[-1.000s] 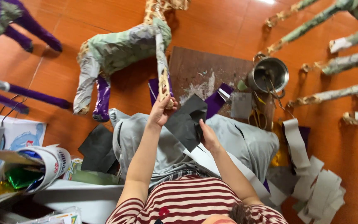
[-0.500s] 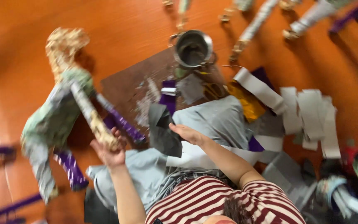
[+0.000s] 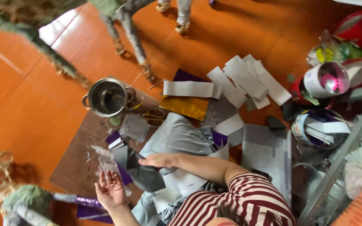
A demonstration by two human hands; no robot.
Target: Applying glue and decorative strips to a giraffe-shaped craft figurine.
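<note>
Head view, looking down on a person seated on an orange floor (image 3: 34,113) amid cut paper.

Key relation: the dark grey paper piece (image 3: 145,173) lies just under and in front of the right hand (image 3: 162,160), long axis running diagonally from upper left, near the purple scrap (image 3: 114,137), down to lower right over the lap. The right hand is the nearer one: it rests on the piece's upper edge, fingers (image 3: 147,161) flat and extended toward the person's left, roughly across that axis. Whether thumb pinches the edge from below cannot be told; seen side reads as a flat press, not a closed grasp.

Left hand (image 3: 110,189): palm up, fingers spread, holding nothing, apart from the grey piece but near its lower-left corner. Just beside the wrist, a papier-mâché animal figure (image 3: 19,201) w/ purple-wrapped leg (image 3: 86,205) and woven straw head lies at lower left, not touched.

Surroundings: metal pot (image 3: 107,97) on a brown board (image 3: 76,167) smeared w/ whitish paste; scissors (image 3: 151,113) and gold foil sheet (image 3: 185,106) between pot and a fan of light grey paper strips (image 3: 248,81); paper rolls in tubs (image 3: 325,79) at right. More figure legs (image 3: 128,35) stand at top, well apart.
</note>
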